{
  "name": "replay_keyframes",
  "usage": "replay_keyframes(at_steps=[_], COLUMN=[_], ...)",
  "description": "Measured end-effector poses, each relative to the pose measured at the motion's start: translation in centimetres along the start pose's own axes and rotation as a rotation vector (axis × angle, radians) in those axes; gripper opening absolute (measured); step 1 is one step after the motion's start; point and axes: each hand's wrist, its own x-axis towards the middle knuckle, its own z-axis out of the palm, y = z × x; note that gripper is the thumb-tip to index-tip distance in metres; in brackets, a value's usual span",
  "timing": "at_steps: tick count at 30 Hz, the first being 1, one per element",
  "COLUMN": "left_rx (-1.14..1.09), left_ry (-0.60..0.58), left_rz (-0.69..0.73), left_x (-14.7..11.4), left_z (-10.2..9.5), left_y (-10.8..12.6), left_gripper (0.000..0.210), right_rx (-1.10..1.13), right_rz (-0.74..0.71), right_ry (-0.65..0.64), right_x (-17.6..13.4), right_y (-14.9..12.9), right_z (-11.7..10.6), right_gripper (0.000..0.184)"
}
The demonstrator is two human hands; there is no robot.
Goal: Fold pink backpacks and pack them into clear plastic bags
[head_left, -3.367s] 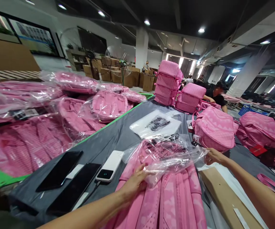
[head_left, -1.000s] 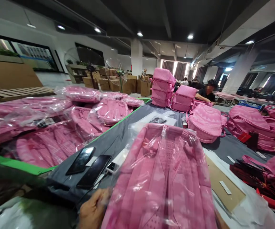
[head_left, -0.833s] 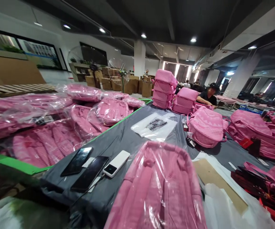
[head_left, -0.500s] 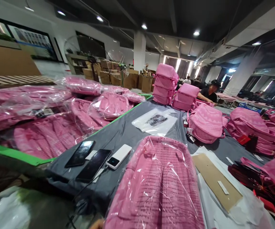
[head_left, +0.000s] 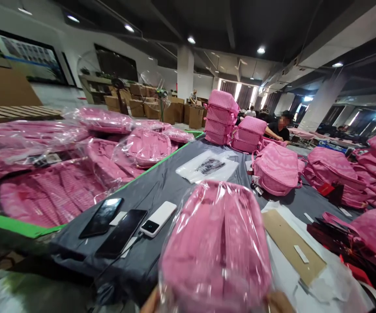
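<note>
A pink backpack (head_left: 218,243) in a clear plastic bag lies in front of me, its straps facing up and its far end on the dark-covered table. My left hand (head_left: 151,302) is at its lower left corner and my right hand (head_left: 277,302) at its lower right. Both hands are cut off by the bottom edge and blurred. They appear closed on the bagged backpack, though most fingers are hidden. Left of it lie a white power bank (head_left: 158,219) with a cable and two dark phones, one being this phone (head_left: 121,233).
A green-edged bin (head_left: 14,225) at left holds several bagged pink backpacks. Stacked pink backpacks (head_left: 221,117) stand at the far end, more along the right. Brown cardboard (head_left: 294,245) lies on white sheets; plastic bags (head_left: 207,166) lie ahead. A co-worker (head_left: 279,128) works beyond.
The bagged backpack's near end has come into view, and it looks shorter and more tilted. Both my hands now show at its lower corners. The view has shifted slightly right.
</note>
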Motion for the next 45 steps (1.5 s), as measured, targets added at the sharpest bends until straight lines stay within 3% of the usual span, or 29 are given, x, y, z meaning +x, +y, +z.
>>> replay_keyframes(at_steps=[2, 5, 7, 8, 10, 12, 14, 17, 20, 22, 25, 27, 29, 34, 36, 38, 41, 45], left_rx=[-0.015, -0.085, -0.138, -0.185, -0.294, -0.328, -0.238, -0.073, -0.014, -0.023, -0.057, -0.064, 0.018, 0.589, 0.685, 0.638, 0.537, 0.553], left_ry=[0.071, 0.491, 0.713, 0.73, 0.536, 0.192, -0.071, -0.276, -0.388, -0.419, -0.532, -0.642, -0.678, -0.485, -0.561, -0.707, -0.87, -0.86], left_rz=[0.02, 0.074, -0.025, -0.133, -0.398, -0.565, -0.484, -0.174, -0.042, -0.021, 0.018, 0.133, 0.365, 1.088, 1.355, 1.568, 1.706, 1.675], left_x=[2.1, 4.4, 4.0, 3.1, 0.2, -2.9, -4.8, -4.5, -3.0, -2.6, -3.3, -3.8, -3.7, -0.6, 0.9, 2.1, 3.2, 3.6], left_z=[-0.7, -2.3, -3.1, -3.1, -2.0, 0.4, 3.8, 9.6, 14.4, 16.2, 16.7, 15.8, 14.7, 12.8, 12.9, 13.3, 14.0, 14.1], left_y=[1.1, 1.8, 1.5, 1.1, 0.3, -0.1, 0.2, 1.5, 2.4, 2.4, 1.6, 0.6, -0.4, -1.1, -0.4, 0.6, 2.0, 3.5], left_gripper=[0.032, 0.034, 0.042, 0.047, 0.055, 0.065, 0.067, 0.053, 0.046, 0.042, 0.04, 0.037, 0.042, 0.055, 0.048, 0.032, 0.024, 0.03], right_rx=[0.039, -0.035, -0.166, -0.216, -0.289, -0.366, -0.456, -0.622, -0.859, -0.936, -0.912, -0.896, -0.909, -0.849, -0.813, -0.768, -0.67, -0.679], right_rz=[0.026, -0.095, -0.176, -0.188, -0.171, -0.185, -0.302, -0.481, -0.372, -0.277, -0.284, -0.328, -0.353, -0.269, -0.219, -0.2, -0.196, -0.175], right_ry=[0.038, 0.281, 0.388, 0.414, 0.487, 0.632, 0.729, 0.635, 0.695, 0.772, 0.708, 0.626, 0.578, 0.534, 0.513, 0.501, 0.455, 0.359], right_x=[2.3, 3.6, 2.2, 0.8, -2.9, -6.6, -8.8, -8.3, -5.1, -3.6, -3.9, -5.1, -6.4, -7.6, -7.9, -8.3, -9.3, -10.5], right_y=[-0.5, -0.7, -0.3, -0.1, 0.3, 0.0, -1.1, -2.9, -2.7, -1.4, 0.6, 1.3, 1.4, 0.1, -0.6, -1.2, -1.5, -0.9], right_z=[-0.9, -4.0, -5.8, -6.4, -6.8, -6.1, -4.3, 0.0, 4.1, 5.4, 6.2, 7.1, 8.7, 12.3, 12.7, 12.4, 11.6, 10.9], right_gripper=[0.041, 0.03, 0.025, 0.025, 0.029, 0.032, 0.029, 0.029, 0.033, 0.042, 0.056, 0.056, 0.053, 0.047, 0.043, 0.041, 0.055, 0.089])
